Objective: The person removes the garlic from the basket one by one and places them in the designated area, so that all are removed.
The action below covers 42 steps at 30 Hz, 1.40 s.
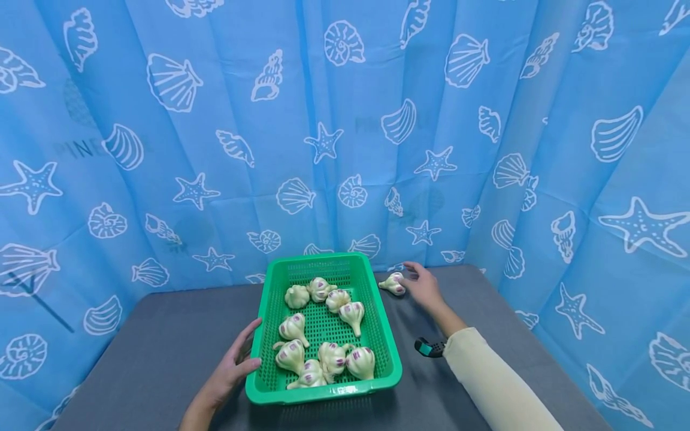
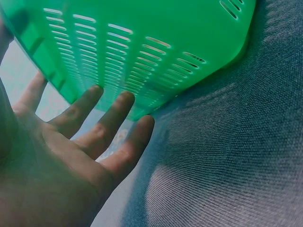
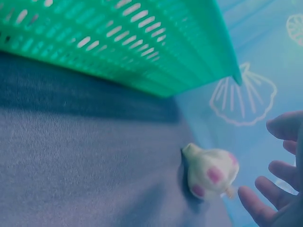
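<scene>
Green perforated plastic forms the rectangular basket (image 1: 377, 335), a shallow tray with slotted walls and a mesh floor, standing on the grey, finely woven cloth of the counter (image 1: 162, 347). Nine garlic bulbs lie inside it, each pale cream, rounded and tapering to a short stem, with purple blotches on the skin; four cluster toward 12 o'clock, one lies near the centre at the left, and four crowd the wall at 6 o'clock. A tenth garlic bulb (image 1: 393, 284) lies outside on the counter, at 2 o'clock from the basket's centre and just beside its far right corner; in the right wrist view this loose bulb (image 3: 210, 171) rests on its side, stem toward the basket wall. The right hand (image 1: 423, 286) has its grip released: the fingers are spread and only slightly bent, their tips just beside the loose bulb, and contact cannot be told. The left hand (image 1: 233, 366) sits at 8 o'clock of the basket, also released, with straight fingers (image 2: 113, 118) laid flat against the outside of the slotted left wall and the thumb near the rim. A cream sleeve (image 1: 490, 377) covers the right forearm, with a dark strap and teal clasp (image 1: 428, 347) at the wrist. Blue cloth printed with white shells and starfish (image 1: 323, 143) hangs behind and at both sides.
</scene>
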Tool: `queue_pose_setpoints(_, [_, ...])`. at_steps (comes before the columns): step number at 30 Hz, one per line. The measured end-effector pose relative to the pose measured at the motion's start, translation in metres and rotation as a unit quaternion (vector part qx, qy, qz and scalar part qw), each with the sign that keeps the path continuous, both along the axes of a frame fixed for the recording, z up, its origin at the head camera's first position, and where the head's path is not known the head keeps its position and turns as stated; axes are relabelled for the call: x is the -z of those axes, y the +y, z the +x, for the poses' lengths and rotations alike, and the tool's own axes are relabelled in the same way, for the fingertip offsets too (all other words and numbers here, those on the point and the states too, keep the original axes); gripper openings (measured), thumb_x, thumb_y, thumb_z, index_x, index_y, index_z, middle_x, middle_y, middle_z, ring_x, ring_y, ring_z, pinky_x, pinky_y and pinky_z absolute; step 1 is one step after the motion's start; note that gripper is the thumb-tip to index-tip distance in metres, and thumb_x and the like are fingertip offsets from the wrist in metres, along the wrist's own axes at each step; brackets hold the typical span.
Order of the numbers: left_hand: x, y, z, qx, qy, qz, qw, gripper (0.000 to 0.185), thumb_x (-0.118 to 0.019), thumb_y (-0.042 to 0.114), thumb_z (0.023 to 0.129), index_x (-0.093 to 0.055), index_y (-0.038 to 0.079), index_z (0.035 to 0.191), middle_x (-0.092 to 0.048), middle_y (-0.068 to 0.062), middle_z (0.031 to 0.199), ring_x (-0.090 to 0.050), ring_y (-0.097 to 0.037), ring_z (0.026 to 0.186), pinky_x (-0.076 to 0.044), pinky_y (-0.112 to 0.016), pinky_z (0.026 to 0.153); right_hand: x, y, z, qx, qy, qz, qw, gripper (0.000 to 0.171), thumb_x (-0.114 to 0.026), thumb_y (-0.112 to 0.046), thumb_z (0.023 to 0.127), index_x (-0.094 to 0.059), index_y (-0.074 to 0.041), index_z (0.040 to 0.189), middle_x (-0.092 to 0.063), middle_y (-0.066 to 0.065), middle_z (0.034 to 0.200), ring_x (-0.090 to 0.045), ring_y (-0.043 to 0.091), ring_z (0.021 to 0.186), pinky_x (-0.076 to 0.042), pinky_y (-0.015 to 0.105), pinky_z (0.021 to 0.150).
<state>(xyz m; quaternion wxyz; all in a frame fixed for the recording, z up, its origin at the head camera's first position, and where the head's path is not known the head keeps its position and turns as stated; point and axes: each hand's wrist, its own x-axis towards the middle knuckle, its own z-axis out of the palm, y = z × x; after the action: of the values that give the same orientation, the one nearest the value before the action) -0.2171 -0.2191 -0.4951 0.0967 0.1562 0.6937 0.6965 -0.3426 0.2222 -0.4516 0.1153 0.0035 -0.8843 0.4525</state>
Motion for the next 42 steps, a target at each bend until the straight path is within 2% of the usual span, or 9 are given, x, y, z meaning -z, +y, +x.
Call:
queue_pose_setpoints(13, [-0.002,0.002,0.001,-0.015,-0.008,-0.009,0.9998,0.068,-0.048,0.012,0.1,-0.012,0.015,0.157,-0.01,-0.027,0.157,-0.021,-0.05,0.137,-0.045,-0.034,0.091,-0.026,-0.012,0.013,-0.035,0.011,-0.05,0.998,0.048,-0.063,-0.016,0.096,-0.049,-0.008,0.141,-0.048,0.02,0.14,-0.048,0.037,0.125,-0.043,0.051,0.095])
queue_pose_setpoints(18, [-0.003,0.004,0.002,-0.023,-0.008,-0.018,0.9995,0.069,-0.05,0.013,0.099,-0.013,0.016,0.157,-0.011,-0.027,0.157,-0.021,-0.049,0.138,-0.043,-0.04,0.094,-0.037,-0.019,0.015,-0.061,0.014,-0.095,0.994,0.049,-0.063,-0.014,0.096,-0.048,-0.007,0.141,-0.046,0.019,0.142,-0.046,0.036,0.127,-0.047,0.047,0.093])
queue_pose_setpoints(22, [-0.003,0.004,0.002,-0.024,-0.01,-0.017,0.9995,0.069,-0.05,0.013,0.099,-0.014,0.016,0.157,-0.011,-0.027,0.157,-0.021,-0.049,0.138,-0.043,-0.04,0.094,-0.046,-0.027,0.016,-0.084,0.018,-0.121,0.989,0.049,-0.063,-0.014,0.096,-0.048,-0.007,0.142,-0.046,0.02,0.141,-0.046,0.037,0.128,-0.048,0.046,0.091])
queue_pose_setpoints(28, [-0.002,0.002,0.001,-0.023,-0.011,-0.011,0.9996,0.071,-0.051,0.013,0.098,-0.013,0.016,0.157,-0.011,-0.028,0.156,-0.022,-0.051,0.137,-0.045,-0.035,0.091,-0.058,-0.041,0.016,-0.1,0.009,-0.117,0.988,0.049,-0.06,-0.019,0.098,-0.046,-0.011,0.144,-0.045,0.016,0.143,-0.051,0.04,0.121,-0.048,0.053,0.086])
queue_pose_setpoints(32, [-0.002,0.002,0.0,-0.017,-0.007,-0.011,0.9998,0.07,-0.05,0.013,0.099,-0.011,0.015,0.157,-0.01,-0.028,0.157,-0.021,-0.05,0.137,-0.045,-0.033,0.091,-0.067,-0.052,0.016,-0.102,0.005,-0.116,0.988,0.048,-0.06,-0.019,0.098,-0.046,-0.013,0.144,-0.046,0.014,0.144,-0.054,0.039,0.118,-0.049,0.052,0.085])
queue_pose_setpoints(36, [-0.001,0.002,0.001,-0.014,-0.001,-0.012,0.9998,0.069,-0.049,0.011,0.099,-0.011,0.015,0.157,-0.009,-0.027,0.157,-0.02,-0.05,0.138,-0.045,-0.031,0.091,-0.076,-0.064,0.017,-0.105,0.005,-0.132,0.986,0.049,-0.06,-0.015,0.098,-0.044,-0.008,0.144,-0.045,0.019,0.142,-0.047,0.036,0.127,-0.047,0.048,0.092])
queue_pose_setpoints(42, [-0.001,0.002,0.001,-0.023,0.003,-0.015,0.9996,0.069,-0.05,0.011,0.099,-0.013,0.015,0.157,-0.011,-0.028,0.156,-0.022,-0.05,0.137,-0.044,-0.034,0.092,-0.083,-0.077,0.017,-0.107,-0.011,-0.147,0.983,0.053,-0.061,-0.013,0.097,-0.041,-0.005,0.145,-0.045,0.022,0.141,-0.045,0.038,0.128,-0.046,0.05,0.092])
